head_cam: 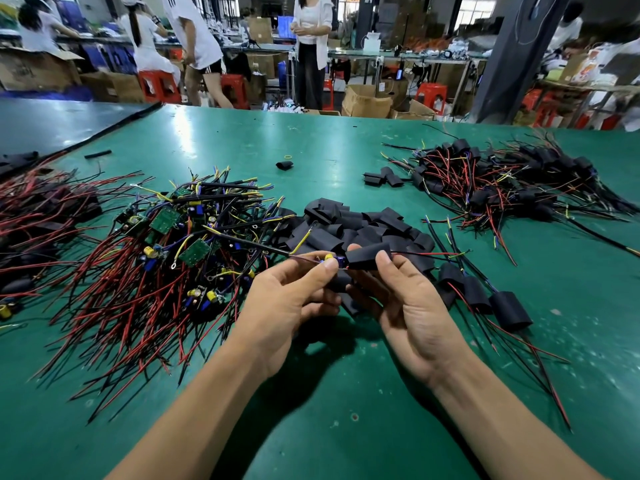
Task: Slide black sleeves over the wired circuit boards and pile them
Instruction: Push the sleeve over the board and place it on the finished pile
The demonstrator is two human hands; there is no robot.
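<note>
My left hand pinches a wired circuit board with yellow and blue parts at the middle of the table. My right hand holds a black sleeve partly over that board's right end; red and black wires stick out of the sleeve's far side. A heap of bare wired boards lies to the left. Loose black sleeves are piled just beyond my hands. Several sleeved boards lie to the right of my right hand.
A large pile of sleeved boards sits at the far right of the green table. More wired parts lie at the far left. A stray sleeve lies mid-table. People stand and sit among red stools and boxes beyond.
</note>
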